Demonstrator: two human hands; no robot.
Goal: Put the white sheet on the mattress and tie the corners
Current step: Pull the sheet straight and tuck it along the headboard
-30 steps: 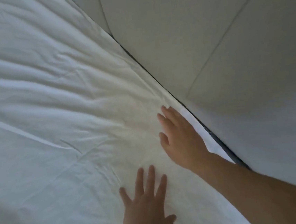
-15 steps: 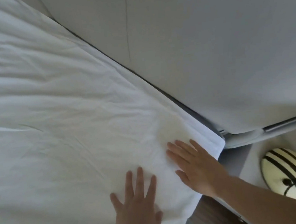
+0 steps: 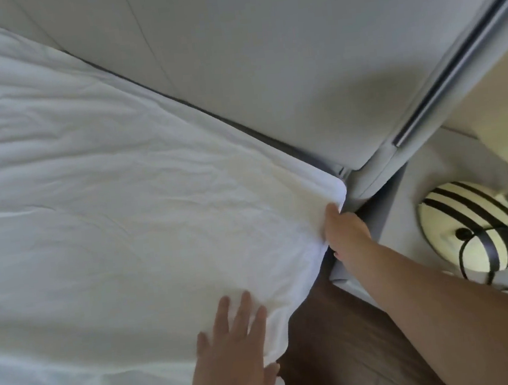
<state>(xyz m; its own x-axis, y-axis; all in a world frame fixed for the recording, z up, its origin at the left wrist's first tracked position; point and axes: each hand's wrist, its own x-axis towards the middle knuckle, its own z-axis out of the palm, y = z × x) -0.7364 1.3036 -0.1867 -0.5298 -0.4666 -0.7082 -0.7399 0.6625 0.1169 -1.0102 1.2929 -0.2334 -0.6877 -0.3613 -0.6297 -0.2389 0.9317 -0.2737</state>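
The white sheet lies spread over the mattress, creased but roughly flat, and covers it right up to the corner next to the grey headboard. At that corner the cloth wraps over the rounded edge and drops down the side, so the sheet's free edge runs from the corner back toward the person, along the side of the bed.

The right hand is at that corner, just below its rounded tip. Its fingers reach down over the side and are hidden behind the hanging cloth, so I cannot tell whether they grip the sheet or only press it in. The left hand lies flat with fingers spread on top of the sheet, farther from the corner and close to the side edge, pinning the cloth down.

The corner lies straight ahead of the right hand, which is the nearer one; tucking or tying there likely falls to it, with the left steadying.

Beyond the corner, away from the bed, stands a striped round lamp on a pale bedside surface.
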